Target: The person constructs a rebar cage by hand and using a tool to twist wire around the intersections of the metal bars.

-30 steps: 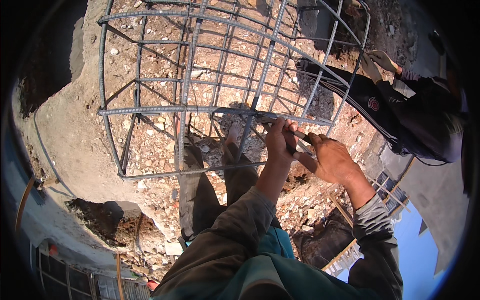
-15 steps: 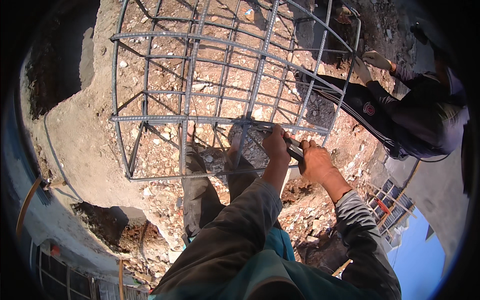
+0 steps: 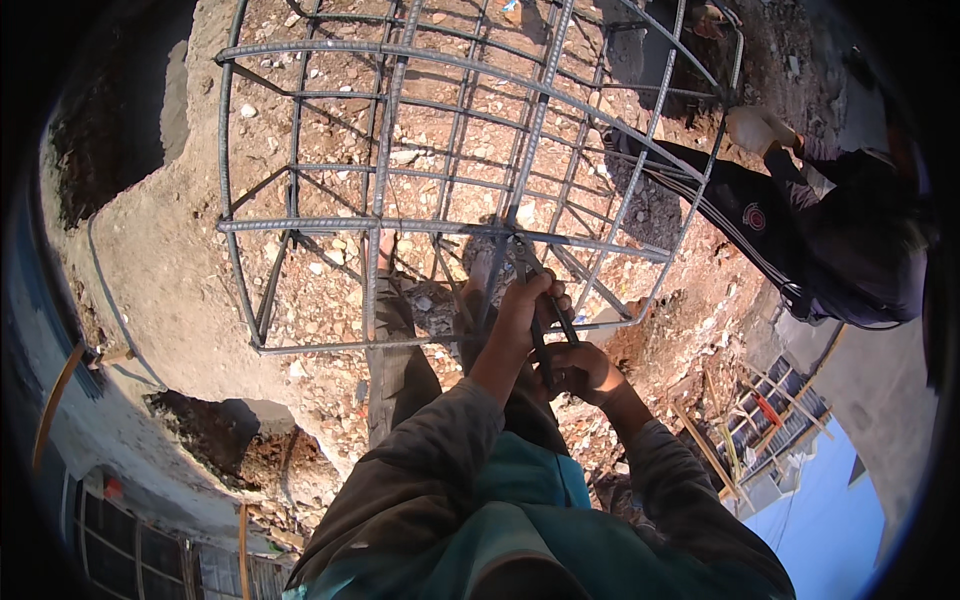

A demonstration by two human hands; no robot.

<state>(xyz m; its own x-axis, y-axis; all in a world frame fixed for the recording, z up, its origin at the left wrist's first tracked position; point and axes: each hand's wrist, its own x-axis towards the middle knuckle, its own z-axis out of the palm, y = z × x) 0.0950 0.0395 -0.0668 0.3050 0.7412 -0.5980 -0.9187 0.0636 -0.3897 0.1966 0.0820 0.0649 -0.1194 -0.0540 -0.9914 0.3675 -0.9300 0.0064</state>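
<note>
A pair of long-handled pincers stands with its jaws at a crossing of bars on the near side of a rebar cage. My left hand is closed around the upper part of the handles. Lower down, my right hand wraps the handle end. The handles are slightly spread. Whether the jaws bite on tie wire is too small to tell. Ribbed long bars and crossing stirrups make up the cage, which spans in front of my legs.
At the right a co-worker in dark clothes crouches, a gloved hand by the cage's far-right corner. Dug pits open at lower left and upper left. Stony rubble lies below the bars. Wooden sticks lie at lower right.
The pincers have swung from slanting across to nearly upright, their handles now apart. My right hand has moved down and left, my left hand slightly down and left. The co-worker's hands have shifted.
</note>
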